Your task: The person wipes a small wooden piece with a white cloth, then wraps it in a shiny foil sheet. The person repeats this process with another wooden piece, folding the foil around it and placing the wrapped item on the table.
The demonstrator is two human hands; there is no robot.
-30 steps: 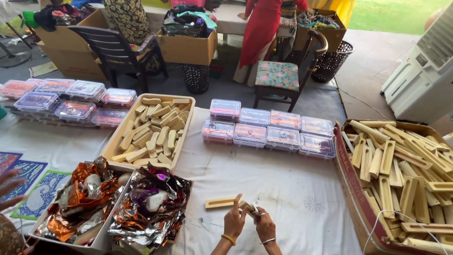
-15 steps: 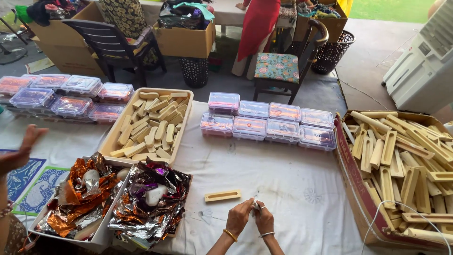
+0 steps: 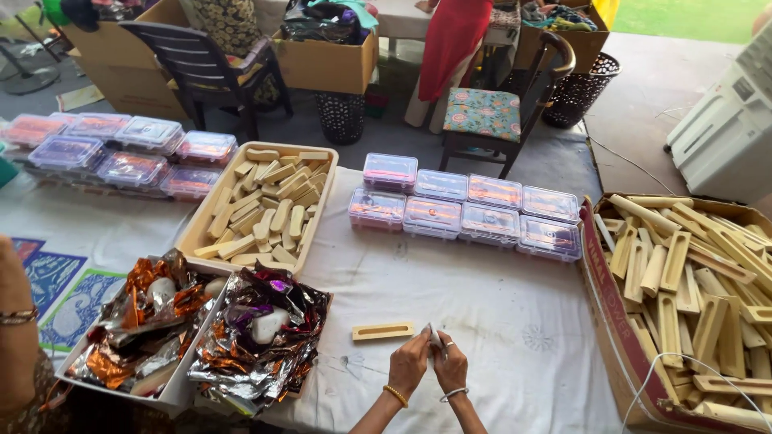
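Observation:
My left hand [image 3: 408,364] and my right hand [image 3: 450,366] are pressed together low over the white tablecloth [image 3: 450,281], both pinching one small pale object [image 3: 433,337] between the fingertips; what it is I cannot tell. A flat slotted wooden piece [image 3: 383,331] lies on the cloth just left of my hands, apart from them. A bangle sits on each wrist.
A box of crumpled foil wrappers [image 3: 201,329] stands at the left, a tray of wooden blocks [image 3: 261,205] behind it. Clear plastic cases [image 3: 462,206] lie in rows mid-table. A carton of slotted wooden pieces [image 3: 691,281] fills the right. Another person's arm [image 3: 16,321] is at far left.
The wooden piece, close to my hands a second ago, now lies alone on the cloth. My hands have stayed joined on the small object. The other person's raised hand at left has dropped.

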